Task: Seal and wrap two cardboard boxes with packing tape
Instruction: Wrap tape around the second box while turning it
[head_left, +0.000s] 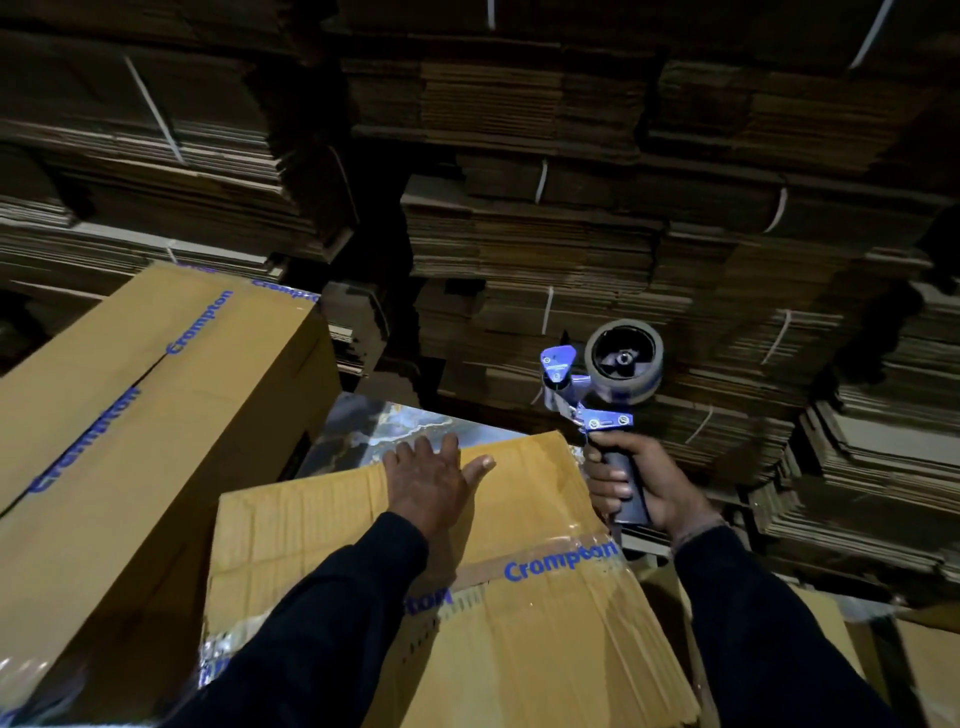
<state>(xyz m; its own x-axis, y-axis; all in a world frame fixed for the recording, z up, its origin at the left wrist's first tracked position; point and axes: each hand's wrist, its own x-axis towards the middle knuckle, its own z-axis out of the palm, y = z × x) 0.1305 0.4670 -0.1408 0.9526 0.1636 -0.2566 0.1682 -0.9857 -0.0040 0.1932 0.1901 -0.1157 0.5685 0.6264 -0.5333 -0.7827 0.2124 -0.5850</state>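
The near cardboard box (519, 525), closed so its contents cannot be seen, carries a strip of clear packing tape (540, 558) printed "Crompton" across its top, and the left hand (434, 480) lies flat on that top near the far edge, fingers spread wide. The right hand (641, 486) is wrapped around the handle of a blue tape dispenser (602, 384), held upright just beyond the box's right corner. A second, longer box (130, 415), also closed and taped, stands to the left, with bundled stacks of flattened cartons (571, 234) behind.

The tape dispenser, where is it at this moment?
In the head view, the tape dispenser is right of centre, raised in the right hand, just past the far right corner of the near cardboard box.
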